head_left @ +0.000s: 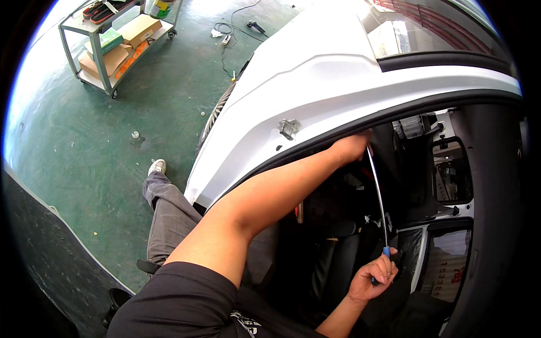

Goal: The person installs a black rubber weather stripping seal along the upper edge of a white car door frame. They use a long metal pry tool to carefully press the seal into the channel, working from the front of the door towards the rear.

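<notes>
Nearest, at the lower edge, a black short sleeve (174,296) is seen, with the left arm stretched from it across the car's door opening. Just beyond, inside the dark cabin, a long-shafted screwdriver (378,194) is held by the right hand (374,275); the fingers are closed around its blue handle, whose dark end shows below the fist. The bright shaft is pointed away from the person, toward the left hand (352,147), which is placed just below the black door seal (406,108). The left fingers are lost in shadow, so it cannot be told how far they are open or whether the shaft is touched by them; the tip cannot be made out either.

The screwdriver is judged to be stiff and fairly light, hard to damage, with its balance toward the handle. The smooth metal shaft would probably be slippery under bare fingers, so the blue handle is best gripped firmly, and the shaft only lightly steadied near its far end, clear of the tip.

Below the shaft, a black seat (335,256) is seen. Farther out, a metal striker (288,129) is fixed to the white body panel (248,127), and a wheeled cart (100,65) is parked on the green floor (112,141).
</notes>
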A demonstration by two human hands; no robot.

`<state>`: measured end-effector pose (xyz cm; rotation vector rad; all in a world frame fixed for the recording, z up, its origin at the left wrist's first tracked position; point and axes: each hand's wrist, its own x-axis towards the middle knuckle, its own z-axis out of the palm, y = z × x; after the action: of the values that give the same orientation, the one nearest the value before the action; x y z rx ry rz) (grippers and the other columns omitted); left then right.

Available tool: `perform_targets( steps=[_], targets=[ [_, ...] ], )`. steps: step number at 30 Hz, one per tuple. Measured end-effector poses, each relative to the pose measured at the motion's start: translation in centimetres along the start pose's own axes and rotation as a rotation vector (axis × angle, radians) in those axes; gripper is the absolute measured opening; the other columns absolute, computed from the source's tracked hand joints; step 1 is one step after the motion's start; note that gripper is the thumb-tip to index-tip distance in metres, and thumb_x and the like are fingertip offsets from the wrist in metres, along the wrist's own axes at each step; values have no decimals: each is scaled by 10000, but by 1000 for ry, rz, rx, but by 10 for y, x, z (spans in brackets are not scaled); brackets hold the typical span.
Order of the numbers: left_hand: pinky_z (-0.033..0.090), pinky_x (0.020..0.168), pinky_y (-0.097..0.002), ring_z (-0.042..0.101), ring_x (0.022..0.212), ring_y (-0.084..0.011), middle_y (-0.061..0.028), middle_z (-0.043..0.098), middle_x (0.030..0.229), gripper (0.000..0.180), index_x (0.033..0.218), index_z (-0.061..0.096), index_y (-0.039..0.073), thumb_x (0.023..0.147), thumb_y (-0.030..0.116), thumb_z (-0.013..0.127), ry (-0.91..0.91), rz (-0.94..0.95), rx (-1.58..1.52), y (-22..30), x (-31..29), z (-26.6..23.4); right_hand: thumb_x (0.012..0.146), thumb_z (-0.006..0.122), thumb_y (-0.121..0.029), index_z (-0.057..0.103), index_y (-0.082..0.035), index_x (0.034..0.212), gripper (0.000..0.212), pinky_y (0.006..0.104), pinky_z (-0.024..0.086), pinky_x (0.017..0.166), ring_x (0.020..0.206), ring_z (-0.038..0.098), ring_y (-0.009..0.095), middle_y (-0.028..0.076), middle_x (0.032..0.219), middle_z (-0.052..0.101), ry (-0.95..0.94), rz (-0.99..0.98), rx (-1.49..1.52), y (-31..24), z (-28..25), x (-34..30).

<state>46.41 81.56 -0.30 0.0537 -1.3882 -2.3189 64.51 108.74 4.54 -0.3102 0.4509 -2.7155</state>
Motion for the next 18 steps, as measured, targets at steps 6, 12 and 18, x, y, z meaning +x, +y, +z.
perform_targets(
  steps=[6,12,18],
  targets=[
    [447,508,-366,502,418,-200,-80,529,462,546,625,665,34,1033,338,465,2,-45,-31,4,0,1,1017,456,-87,457,28,1271,278,303,545,633,621,522,123,10,699,468,7,19,34,2,0,-1],
    [444,507,-365,496,414,-189,-79,550,481,551,636,667,29,1041,347,470,-5,4,80,4,-1,-2,1009,461,-90,479,44,1269,294,301,541,632,610,514,120,6,690,461,47,24,75,1,-2,0],
    [448,528,-357,496,422,-186,-83,542,474,549,640,675,28,1039,342,466,-31,-78,-4,1,4,0,1011,451,-101,471,59,1270,305,300,532,609,586,508,122,9,681,464,2,32,-6,-1,-5,2]
  ],
)
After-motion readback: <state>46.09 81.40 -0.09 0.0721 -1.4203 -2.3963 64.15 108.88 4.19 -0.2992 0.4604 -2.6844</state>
